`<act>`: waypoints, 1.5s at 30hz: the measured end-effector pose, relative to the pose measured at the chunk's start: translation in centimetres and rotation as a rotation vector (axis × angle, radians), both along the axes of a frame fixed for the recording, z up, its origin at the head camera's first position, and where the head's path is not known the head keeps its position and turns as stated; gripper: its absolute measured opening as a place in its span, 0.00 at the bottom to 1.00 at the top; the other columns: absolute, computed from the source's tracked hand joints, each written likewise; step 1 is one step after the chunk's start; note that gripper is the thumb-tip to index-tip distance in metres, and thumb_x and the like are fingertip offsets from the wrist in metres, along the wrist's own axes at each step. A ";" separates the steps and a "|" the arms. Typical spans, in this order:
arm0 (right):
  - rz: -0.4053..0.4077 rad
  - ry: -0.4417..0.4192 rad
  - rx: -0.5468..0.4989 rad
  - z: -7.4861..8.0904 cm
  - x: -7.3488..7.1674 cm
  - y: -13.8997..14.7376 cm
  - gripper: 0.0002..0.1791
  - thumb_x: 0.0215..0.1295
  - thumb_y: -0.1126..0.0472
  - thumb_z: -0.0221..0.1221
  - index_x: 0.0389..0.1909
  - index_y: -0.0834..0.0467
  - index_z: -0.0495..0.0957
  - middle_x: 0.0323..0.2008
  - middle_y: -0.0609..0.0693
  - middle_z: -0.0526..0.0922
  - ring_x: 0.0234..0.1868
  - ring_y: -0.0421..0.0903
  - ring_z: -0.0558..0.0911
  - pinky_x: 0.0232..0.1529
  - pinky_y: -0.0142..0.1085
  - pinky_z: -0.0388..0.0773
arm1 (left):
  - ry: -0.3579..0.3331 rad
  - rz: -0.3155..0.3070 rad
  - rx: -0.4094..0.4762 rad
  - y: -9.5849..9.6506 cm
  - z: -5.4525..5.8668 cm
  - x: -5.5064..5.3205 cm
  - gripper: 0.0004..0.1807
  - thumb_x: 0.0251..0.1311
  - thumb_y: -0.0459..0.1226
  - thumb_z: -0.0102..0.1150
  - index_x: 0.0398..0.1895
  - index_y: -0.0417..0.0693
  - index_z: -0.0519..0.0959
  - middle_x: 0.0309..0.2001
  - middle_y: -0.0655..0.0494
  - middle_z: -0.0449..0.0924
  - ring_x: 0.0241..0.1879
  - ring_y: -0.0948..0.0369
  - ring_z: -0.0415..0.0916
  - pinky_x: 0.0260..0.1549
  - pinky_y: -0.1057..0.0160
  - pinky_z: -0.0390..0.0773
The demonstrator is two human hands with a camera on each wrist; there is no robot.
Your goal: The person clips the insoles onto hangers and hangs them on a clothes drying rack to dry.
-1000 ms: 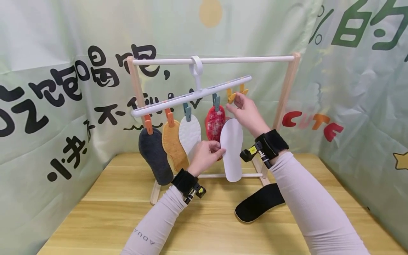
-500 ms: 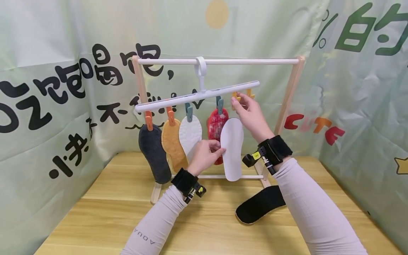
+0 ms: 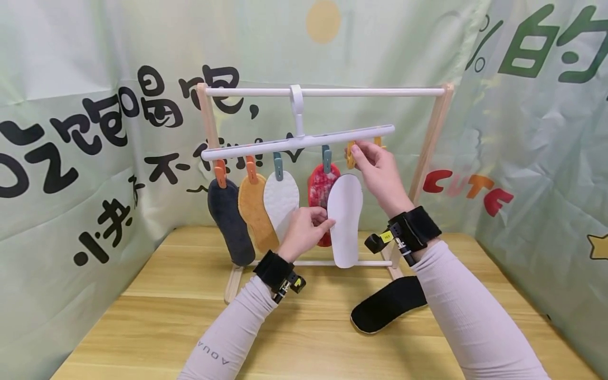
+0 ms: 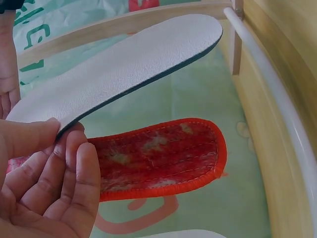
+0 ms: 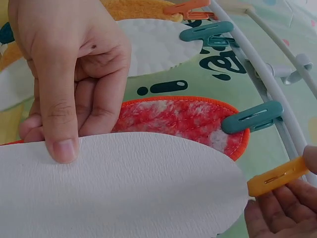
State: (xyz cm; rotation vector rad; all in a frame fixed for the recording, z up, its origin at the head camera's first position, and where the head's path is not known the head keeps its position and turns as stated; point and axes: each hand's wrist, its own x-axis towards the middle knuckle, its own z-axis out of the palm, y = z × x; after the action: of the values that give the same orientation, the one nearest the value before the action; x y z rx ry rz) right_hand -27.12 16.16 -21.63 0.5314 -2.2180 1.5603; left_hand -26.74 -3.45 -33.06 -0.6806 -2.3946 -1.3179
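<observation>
My left hand [image 3: 306, 230] pinches a white insole [image 3: 345, 221] by its left edge, thumb on the front. In the left wrist view this insole [image 4: 133, 64] shows a thin dark edge. My right hand [image 3: 380, 171] pinches a yellow clothespin [image 3: 351, 154] that hangs from the white hanger [image 3: 304, 141]. In the right wrist view, the clothespin [image 5: 277, 177] has its tip right at the insole's upper end; whether it grips the insole cannot be told. A red mottled insole [image 3: 322, 184] hangs just behind, from a teal clothespin [image 3: 326, 158].
Dark grey [image 3: 230, 221], orange-yellow [image 3: 258, 211] and white textured insoles [image 3: 281, 198] hang at the left from clothespins. Another yellow clothespin [image 3: 378, 141] is partly behind my right hand. A black insole [image 3: 387, 306] lies on the wooden table [image 3: 304, 327]. The hanger's stand has wooden posts [image 3: 431, 137].
The hanger's right end has come down, making it more level, and the hung insoles have swung slightly. My right hand has moved a little downward with the yellow clothespin. My left hand stays nearly still.
</observation>
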 end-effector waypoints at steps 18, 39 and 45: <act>-0.071 0.034 -0.093 -0.7 -0.1 -0.2 0.25 0.78 0.45 0.62 0.67 0.53 0.84 0.58 0.54 0.90 0.54 0.41 0.82 0.64 0.39 0.79 | 0.038 0.042 -0.015 -0.2 -0.1 0.3 0.06 0.69 0.38 0.72 0.37 0.44 0.89 0.33 0.52 0.91 0.33 0.59 0.88 0.31 0.69 0.81; -0.041 0.066 -0.124 -0.5 0.3 -0.3 0.22 0.77 0.47 0.63 0.62 0.56 0.87 0.48 0.50 0.94 0.55 0.40 0.84 0.60 0.36 0.80 | 0.047 0.055 -0.012 0.0 0.1 0.4 0.06 0.69 0.38 0.72 0.37 0.45 0.89 0.33 0.53 0.91 0.32 0.62 0.86 0.30 0.69 0.80; -0.034 0.071 -0.121 -0.6 0.3 -0.5 0.23 0.77 0.46 0.63 0.61 0.57 0.87 0.48 0.51 0.94 0.54 0.40 0.85 0.60 0.35 0.80 | 0.050 0.056 -0.006 -0.1 0.1 0.3 0.06 0.69 0.38 0.72 0.37 0.45 0.89 0.33 0.53 0.91 0.32 0.62 0.86 0.31 0.69 0.80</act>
State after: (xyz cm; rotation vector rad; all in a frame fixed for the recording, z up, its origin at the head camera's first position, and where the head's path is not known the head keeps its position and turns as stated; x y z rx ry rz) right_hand -26.86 15.68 -22.27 0.5023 -2.0547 1.6203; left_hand -26.43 -3.59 -32.98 -0.6354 -2.3616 -1.2567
